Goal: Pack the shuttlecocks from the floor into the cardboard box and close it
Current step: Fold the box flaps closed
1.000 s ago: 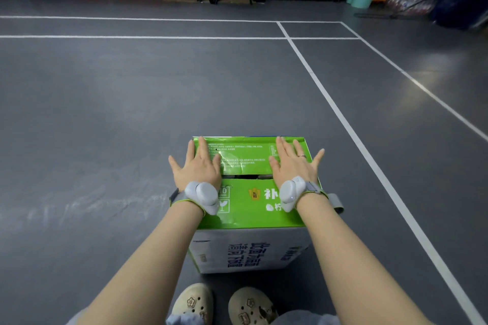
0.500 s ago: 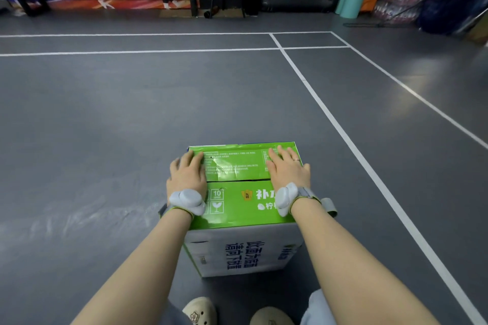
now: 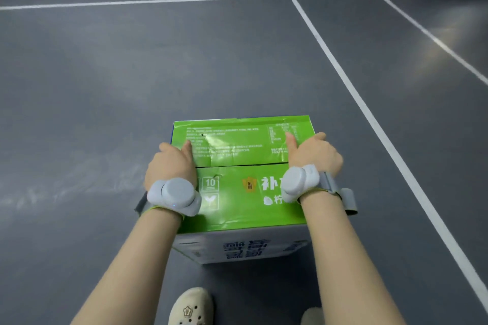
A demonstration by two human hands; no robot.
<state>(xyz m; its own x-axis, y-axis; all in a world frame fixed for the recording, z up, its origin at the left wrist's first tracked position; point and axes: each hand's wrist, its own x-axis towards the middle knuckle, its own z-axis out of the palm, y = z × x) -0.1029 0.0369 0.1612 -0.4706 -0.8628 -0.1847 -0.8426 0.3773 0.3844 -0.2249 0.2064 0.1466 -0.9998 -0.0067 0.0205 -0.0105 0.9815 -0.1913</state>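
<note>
Box: one cardboard box [image 3: 237,200] with a green top, both top flaps folded down and meeting at a seam, standing on the floor [image 3: 105,87] between the two hands.
Left grip: left hand [image 3: 170,163] on the box's left top edge, thumb on the far flap, fingers curled over the side.
Right grip: right hand [image 3: 314,152] grips the right top edge the same way.
Wrists: two grey bands [image 3: 173,196], one each.
Shoes: two, just nearer than the box.
Floor: grey, white court lines.

Green-topped cardboard box [image 3: 237,200] on grey, white-lined floor [image 3: 105,74].
</note>
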